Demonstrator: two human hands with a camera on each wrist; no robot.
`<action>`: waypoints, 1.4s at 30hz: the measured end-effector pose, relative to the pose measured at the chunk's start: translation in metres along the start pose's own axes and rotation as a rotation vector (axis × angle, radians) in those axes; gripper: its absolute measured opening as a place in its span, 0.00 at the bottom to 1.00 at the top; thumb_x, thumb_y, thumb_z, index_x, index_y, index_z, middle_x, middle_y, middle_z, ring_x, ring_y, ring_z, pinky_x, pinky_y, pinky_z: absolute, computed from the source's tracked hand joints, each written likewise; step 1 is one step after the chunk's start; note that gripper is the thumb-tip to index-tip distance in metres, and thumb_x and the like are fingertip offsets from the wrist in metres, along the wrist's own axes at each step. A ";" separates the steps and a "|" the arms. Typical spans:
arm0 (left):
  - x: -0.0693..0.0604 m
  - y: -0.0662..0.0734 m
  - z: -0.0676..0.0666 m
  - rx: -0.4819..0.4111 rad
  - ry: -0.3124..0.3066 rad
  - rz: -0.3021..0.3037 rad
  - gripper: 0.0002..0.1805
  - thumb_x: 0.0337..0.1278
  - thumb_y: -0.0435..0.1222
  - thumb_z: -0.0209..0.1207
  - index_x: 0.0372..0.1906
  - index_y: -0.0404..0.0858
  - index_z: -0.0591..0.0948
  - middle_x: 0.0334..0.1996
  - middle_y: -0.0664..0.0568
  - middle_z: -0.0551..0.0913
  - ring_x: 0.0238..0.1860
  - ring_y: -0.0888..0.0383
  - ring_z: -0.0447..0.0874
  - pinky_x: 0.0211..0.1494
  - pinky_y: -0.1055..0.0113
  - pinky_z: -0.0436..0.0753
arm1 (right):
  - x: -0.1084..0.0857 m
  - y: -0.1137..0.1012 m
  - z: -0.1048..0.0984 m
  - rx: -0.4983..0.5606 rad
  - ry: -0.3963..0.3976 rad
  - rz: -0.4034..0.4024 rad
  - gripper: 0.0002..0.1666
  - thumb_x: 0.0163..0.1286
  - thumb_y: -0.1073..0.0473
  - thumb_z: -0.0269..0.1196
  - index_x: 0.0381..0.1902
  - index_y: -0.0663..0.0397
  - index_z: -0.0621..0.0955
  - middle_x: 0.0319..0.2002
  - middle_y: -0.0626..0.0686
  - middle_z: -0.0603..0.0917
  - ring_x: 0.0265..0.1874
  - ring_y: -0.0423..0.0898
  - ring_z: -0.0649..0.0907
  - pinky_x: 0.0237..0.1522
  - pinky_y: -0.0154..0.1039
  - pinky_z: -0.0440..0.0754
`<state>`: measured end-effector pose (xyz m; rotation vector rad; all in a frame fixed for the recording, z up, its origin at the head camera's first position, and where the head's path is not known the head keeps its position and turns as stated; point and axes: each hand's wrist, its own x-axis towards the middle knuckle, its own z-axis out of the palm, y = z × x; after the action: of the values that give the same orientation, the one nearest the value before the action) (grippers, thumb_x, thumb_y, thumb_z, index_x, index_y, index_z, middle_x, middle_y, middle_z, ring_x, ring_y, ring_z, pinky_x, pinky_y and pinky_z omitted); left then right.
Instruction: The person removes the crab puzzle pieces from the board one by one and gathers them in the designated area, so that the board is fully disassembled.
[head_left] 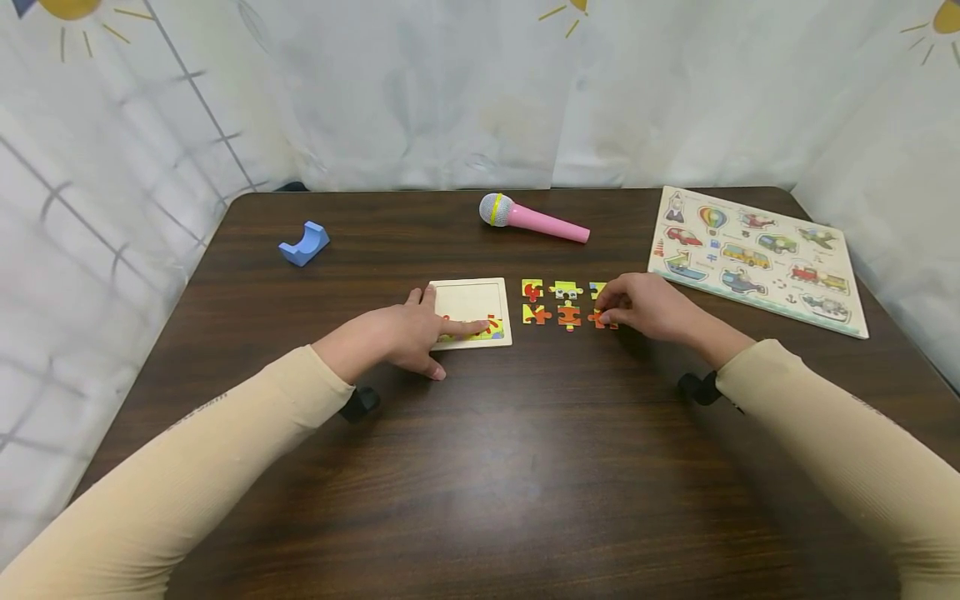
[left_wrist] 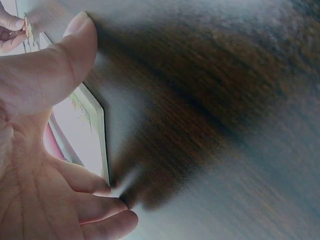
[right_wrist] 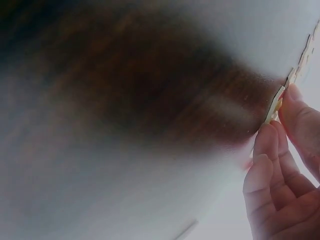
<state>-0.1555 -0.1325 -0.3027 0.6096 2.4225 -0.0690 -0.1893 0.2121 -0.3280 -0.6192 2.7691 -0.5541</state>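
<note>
A shallow wooden puzzle tray (head_left: 471, 293) lies mid-table, its lower strip filled with yellow and red picture pieces (head_left: 495, 327). My left hand (head_left: 401, 333) spreads over the tray's left side, the straight index finger touching those pieces. To the tray's right, loose jigsaw pieces (head_left: 568, 315) lie in two rows. At the right end of the lower row, my right hand (head_left: 652, 304) pinches an orange puzzle piece (head_left: 604, 322) between thumb and fingertips. In the right wrist view that puzzle piece (right_wrist: 274, 105) shows edge-on. My fingers partly cover the piece above it.
Behind the pieces lies a pink toy microphone (head_left: 547, 223). A large picture board (head_left: 757, 258) with vehicles occupies the right back of the table. A blue curved block (head_left: 304, 243) sits at the left back. White curtains hang behind the table (head_left: 480, 467).
</note>
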 end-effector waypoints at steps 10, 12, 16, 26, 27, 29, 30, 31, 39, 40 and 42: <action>-0.002 0.001 -0.001 0.003 0.004 -0.008 0.48 0.62 0.49 0.68 0.79 0.74 0.52 0.79 0.22 0.36 0.80 0.26 0.39 0.70 0.35 0.70 | 0.000 0.000 -0.001 0.007 -0.009 0.000 0.09 0.69 0.62 0.69 0.45 0.58 0.88 0.38 0.53 0.90 0.35 0.46 0.83 0.43 0.46 0.81; -0.002 0.001 -0.001 0.004 0.005 -0.007 0.48 0.62 0.49 0.68 0.79 0.74 0.52 0.79 0.22 0.36 0.80 0.26 0.39 0.70 0.36 0.70 | 0.000 -0.001 -0.001 0.011 -0.013 0.000 0.09 0.69 0.62 0.69 0.45 0.58 0.88 0.38 0.53 0.90 0.35 0.46 0.83 0.43 0.46 0.81; -0.004 0.002 -0.001 0.004 0.003 -0.006 0.48 0.63 0.49 0.68 0.79 0.73 0.52 0.79 0.22 0.36 0.80 0.26 0.39 0.70 0.36 0.70 | -0.001 -0.001 -0.001 0.011 -0.014 -0.001 0.09 0.69 0.62 0.69 0.46 0.59 0.88 0.39 0.53 0.90 0.35 0.46 0.83 0.43 0.46 0.81; -0.004 0.003 -0.001 -0.005 0.002 -0.007 0.49 0.62 0.49 0.69 0.79 0.74 0.52 0.79 0.22 0.35 0.80 0.25 0.38 0.72 0.34 0.67 | -0.003 -0.003 -0.002 0.007 -0.007 -0.005 0.10 0.69 0.62 0.69 0.47 0.59 0.88 0.39 0.54 0.90 0.35 0.46 0.83 0.42 0.45 0.81; -0.004 0.003 -0.001 -0.005 0.001 -0.006 0.49 0.62 0.48 0.69 0.79 0.74 0.52 0.79 0.22 0.35 0.80 0.25 0.38 0.72 0.35 0.68 | -0.003 -0.004 -0.003 0.007 -0.004 -0.004 0.10 0.69 0.62 0.69 0.47 0.59 0.88 0.39 0.54 0.90 0.35 0.46 0.83 0.42 0.45 0.81; -0.004 0.002 -0.002 -0.005 -0.001 -0.006 0.49 0.62 0.49 0.68 0.79 0.74 0.51 0.79 0.22 0.35 0.80 0.26 0.38 0.71 0.35 0.69 | -0.003 -0.006 -0.006 0.007 0.008 -0.015 0.11 0.69 0.63 0.69 0.48 0.59 0.87 0.41 0.55 0.90 0.37 0.48 0.84 0.43 0.46 0.82; -0.004 0.002 -0.002 -0.003 -0.001 -0.005 0.49 0.63 0.49 0.68 0.79 0.74 0.51 0.79 0.22 0.35 0.80 0.26 0.38 0.71 0.35 0.69 | -0.003 -0.009 -0.007 0.007 0.018 -0.019 0.11 0.69 0.63 0.69 0.48 0.59 0.87 0.41 0.56 0.89 0.37 0.48 0.84 0.43 0.47 0.82; -0.004 0.002 -0.002 0.000 0.000 -0.006 0.49 0.63 0.49 0.68 0.79 0.74 0.51 0.79 0.22 0.35 0.80 0.26 0.38 0.71 0.35 0.69 | -0.001 -0.013 -0.009 0.008 0.026 -0.024 0.12 0.69 0.62 0.69 0.49 0.59 0.87 0.42 0.56 0.89 0.38 0.48 0.83 0.44 0.47 0.82; -0.003 0.000 -0.001 -0.012 -0.008 0.008 0.48 0.64 0.49 0.67 0.79 0.74 0.51 0.79 0.22 0.34 0.80 0.25 0.37 0.69 0.36 0.71 | 0.030 -0.068 0.007 -0.058 0.019 -0.222 0.16 0.66 0.61 0.72 0.51 0.57 0.87 0.49 0.56 0.87 0.46 0.51 0.83 0.52 0.48 0.82; -0.003 0.000 -0.001 -0.014 -0.009 0.011 0.48 0.64 0.49 0.67 0.79 0.74 0.51 0.79 0.22 0.34 0.80 0.25 0.37 0.68 0.36 0.72 | 0.035 -0.075 0.011 -0.064 0.007 -0.249 0.17 0.65 0.61 0.73 0.52 0.57 0.87 0.50 0.56 0.87 0.48 0.52 0.83 0.54 0.48 0.81; -0.004 -0.001 -0.002 -0.012 -0.009 0.022 0.48 0.64 0.49 0.67 0.80 0.73 0.51 0.78 0.21 0.33 0.80 0.25 0.36 0.67 0.36 0.73 | 0.043 -0.088 0.018 -0.087 -0.021 -0.295 0.19 0.65 0.60 0.73 0.54 0.56 0.87 0.55 0.56 0.86 0.55 0.53 0.83 0.60 0.50 0.80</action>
<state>-0.1541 -0.1344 -0.2990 0.6288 2.4052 -0.0483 -0.1905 0.1133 -0.3141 -1.0578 2.7097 -0.4824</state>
